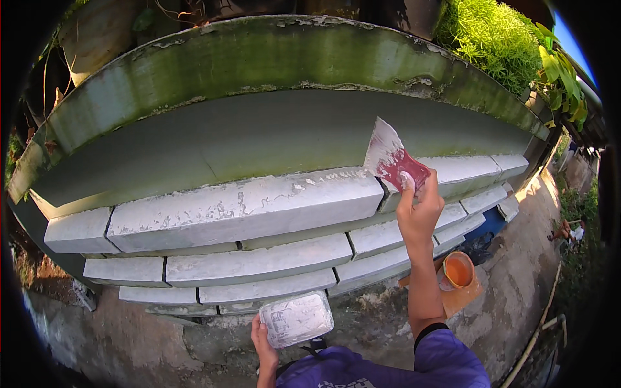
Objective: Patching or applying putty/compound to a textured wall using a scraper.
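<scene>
In my right hand [417, 207] is a red putty scraper [394, 160], its wide blade smeared with white paste and pointing up and away. The blade's edge is close to the top of a white-coated block [252, 205] on the stepped wall; I cannot tell whether they touch. Patchy white paste marks that block's upper face. Low at the front, my left hand [262, 339] grips the side of a shallow rectangular tray [297, 319] covered in white paste. Its fingers wrap the tray's left edge and are partly hidden.
Below the top row run more white block courses [259, 264] with dark gaps. A mossy concrete ledge [284, 58] overhangs them. On the ground at right, an orange bucket [458, 269] stands on a board [467, 299]. A thin pole [537, 330] lies farther right, near plants.
</scene>
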`<state>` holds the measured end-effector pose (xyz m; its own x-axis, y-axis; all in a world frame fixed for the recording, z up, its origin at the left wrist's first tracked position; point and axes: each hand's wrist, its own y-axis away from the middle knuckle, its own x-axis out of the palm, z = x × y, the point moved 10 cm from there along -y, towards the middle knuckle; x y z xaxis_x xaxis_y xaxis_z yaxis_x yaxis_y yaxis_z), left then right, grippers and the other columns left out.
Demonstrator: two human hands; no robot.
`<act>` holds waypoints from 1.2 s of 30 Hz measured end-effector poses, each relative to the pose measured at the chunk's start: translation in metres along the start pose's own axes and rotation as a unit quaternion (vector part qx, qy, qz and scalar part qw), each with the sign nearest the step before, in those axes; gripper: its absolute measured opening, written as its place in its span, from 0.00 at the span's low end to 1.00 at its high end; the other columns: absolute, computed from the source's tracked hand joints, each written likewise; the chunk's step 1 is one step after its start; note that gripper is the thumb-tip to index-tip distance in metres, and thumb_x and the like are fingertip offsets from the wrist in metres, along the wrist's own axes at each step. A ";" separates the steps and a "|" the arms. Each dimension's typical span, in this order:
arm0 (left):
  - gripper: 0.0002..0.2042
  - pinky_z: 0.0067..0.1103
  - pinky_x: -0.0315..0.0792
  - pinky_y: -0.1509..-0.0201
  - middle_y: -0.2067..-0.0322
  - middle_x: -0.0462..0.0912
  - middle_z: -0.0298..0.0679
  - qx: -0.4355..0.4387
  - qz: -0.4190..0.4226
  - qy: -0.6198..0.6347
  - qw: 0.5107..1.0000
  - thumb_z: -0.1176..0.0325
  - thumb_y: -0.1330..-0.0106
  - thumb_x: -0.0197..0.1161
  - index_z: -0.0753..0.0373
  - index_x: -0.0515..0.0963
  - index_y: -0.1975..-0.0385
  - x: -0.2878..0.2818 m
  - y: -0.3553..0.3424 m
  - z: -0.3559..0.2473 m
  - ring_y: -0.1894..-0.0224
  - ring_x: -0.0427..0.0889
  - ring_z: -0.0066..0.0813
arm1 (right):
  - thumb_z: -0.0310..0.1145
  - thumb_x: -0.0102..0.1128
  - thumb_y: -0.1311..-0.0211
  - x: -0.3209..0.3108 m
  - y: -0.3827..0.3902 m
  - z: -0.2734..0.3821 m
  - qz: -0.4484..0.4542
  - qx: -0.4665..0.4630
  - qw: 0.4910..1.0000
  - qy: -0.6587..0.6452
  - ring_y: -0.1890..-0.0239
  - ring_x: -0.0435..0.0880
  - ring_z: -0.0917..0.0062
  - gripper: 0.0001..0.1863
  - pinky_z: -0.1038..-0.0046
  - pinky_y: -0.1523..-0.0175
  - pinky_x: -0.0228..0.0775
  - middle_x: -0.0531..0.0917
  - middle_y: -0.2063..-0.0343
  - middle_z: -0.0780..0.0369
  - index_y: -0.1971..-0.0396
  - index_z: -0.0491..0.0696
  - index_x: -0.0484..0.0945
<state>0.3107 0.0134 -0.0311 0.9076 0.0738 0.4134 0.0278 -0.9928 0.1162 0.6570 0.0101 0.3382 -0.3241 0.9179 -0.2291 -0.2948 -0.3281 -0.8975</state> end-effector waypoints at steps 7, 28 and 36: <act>0.21 0.22 0.67 0.44 0.52 0.77 0.39 0.031 -0.027 -0.008 0.999 0.60 0.28 0.49 0.69 0.69 0.43 0.018 -0.002 0.007 0.50 0.74 0.25 | 0.16 0.54 0.42 0.014 -0.011 -0.018 0.056 0.010 0.998 0.028 0.71 0.84 0.55 0.13 0.66 0.67 0.75 0.84 0.71 0.53 0.56 0.41 0.74; 0.21 0.22 0.61 0.36 0.46 0.76 0.41 -0.083 0.193 -0.016 0.978 0.62 0.27 0.52 0.70 0.68 0.40 -0.030 -0.064 -0.006 0.43 0.72 0.26 | 0.15 0.55 0.52 0.083 0.049 0.096 0.253 -0.130 0.932 0.224 0.50 0.82 0.60 0.24 0.59 0.41 0.69 0.84 0.53 0.56 0.53 0.46 0.80; 0.21 0.22 0.63 0.38 0.47 0.76 0.40 -0.095 0.249 -0.003 0.964 0.60 0.27 0.53 0.68 0.68 0.41 -0.045 -0.067 -0.030 0.44 0.72 0.25 | 0.16 0.54 0.52 0.061 0.017 0.106 0.153 -0.100 0.942 0.282 0.58 0.82 0.62 0.20 0.60 0.52 0.73 0.84 0.62 0.58 0.57 0.48 0.81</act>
<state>0.2551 0.0793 -0.0304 0.7910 -0.4092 0.4548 -0.4891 -0.8695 0.0684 0.5370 0.0366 0.3485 0.1797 0.7781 -0.6019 -0.0709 -0.6000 -0.7968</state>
